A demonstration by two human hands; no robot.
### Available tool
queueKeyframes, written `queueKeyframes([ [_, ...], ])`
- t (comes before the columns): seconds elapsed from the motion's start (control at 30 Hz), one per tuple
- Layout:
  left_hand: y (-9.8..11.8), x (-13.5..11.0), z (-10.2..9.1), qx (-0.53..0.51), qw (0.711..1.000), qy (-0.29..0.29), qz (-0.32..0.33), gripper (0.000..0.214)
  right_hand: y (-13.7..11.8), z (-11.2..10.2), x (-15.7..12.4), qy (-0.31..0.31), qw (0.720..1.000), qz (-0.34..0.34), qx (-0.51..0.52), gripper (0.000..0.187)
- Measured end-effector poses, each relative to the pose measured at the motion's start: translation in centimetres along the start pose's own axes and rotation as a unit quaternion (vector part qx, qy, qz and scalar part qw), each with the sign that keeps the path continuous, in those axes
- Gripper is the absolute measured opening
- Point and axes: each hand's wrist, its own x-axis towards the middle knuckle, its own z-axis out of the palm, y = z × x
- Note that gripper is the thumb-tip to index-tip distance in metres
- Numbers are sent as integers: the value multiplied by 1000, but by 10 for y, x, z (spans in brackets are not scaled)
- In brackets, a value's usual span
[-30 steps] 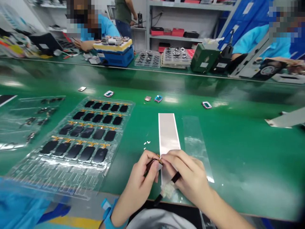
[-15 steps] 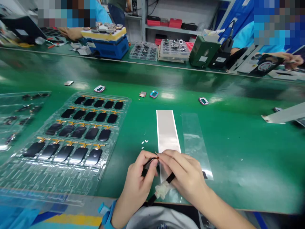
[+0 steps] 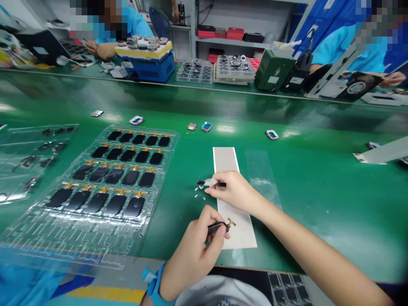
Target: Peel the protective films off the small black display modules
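My left hand [image 3: 204, 238] pinches a small black display screen [image 3: 216, 228] by its edges; a gold flex cable [image 3: 231, 222] sticks out on its right. Farther forward, my right hand [image 3: 234, 189] is closed on a slim black tool with whitish wrapping [image 3: 210, 182], its kind unclear. That tool is close to several tiny white scraps [image 3: 199, 188] on the green table. Beneath both hands lies a long white-edged backing sheet [image 3: 237, 236], partly covered by the right hand and forearm.
To the left, a clear plastic tray [image 3: 153, 204] holds rows of black screens with gold cables. A transparent film strip [image 3: 263, 174] lies right of the sheet. Small watch-like cases [image 3: 206, 126] are spaced across the table. Co-workers' hands [image 3: 106, 50] are beyond the far ledge.
My right hand has moved forward from the screen with the tool, which now points left by the scraps. My left hand has shifted slightly right and down, still holding the screen.
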Motion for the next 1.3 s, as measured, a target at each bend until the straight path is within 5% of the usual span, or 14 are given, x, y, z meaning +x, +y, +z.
queueKeyframes([
  [0.13,-4,-1,1,-17,1000,-17,-4,7,8,8,17,-20,999,10,43,21],
  [0.3,-11,-5,3,-136,986,95,-29,11,7,4,-8,-45,987,35,151,10],
  [0.5,-10,-4,4,-167,979,102,-58,19,4,5,-45,-88,891,97,435,26],
  [0.73,-14,-2,4,-128,987,94,-37,19,12,11,-50,-85,868,102,479,22],
  [1.07,-11,-2,4,-112,989,83,-48,16,14,10,-49,-90,870,99,474,24],
  [1.3,-10,-2,5,-110,989,72,-73,16,12,15,-50,-66,898,108,422,34],
])
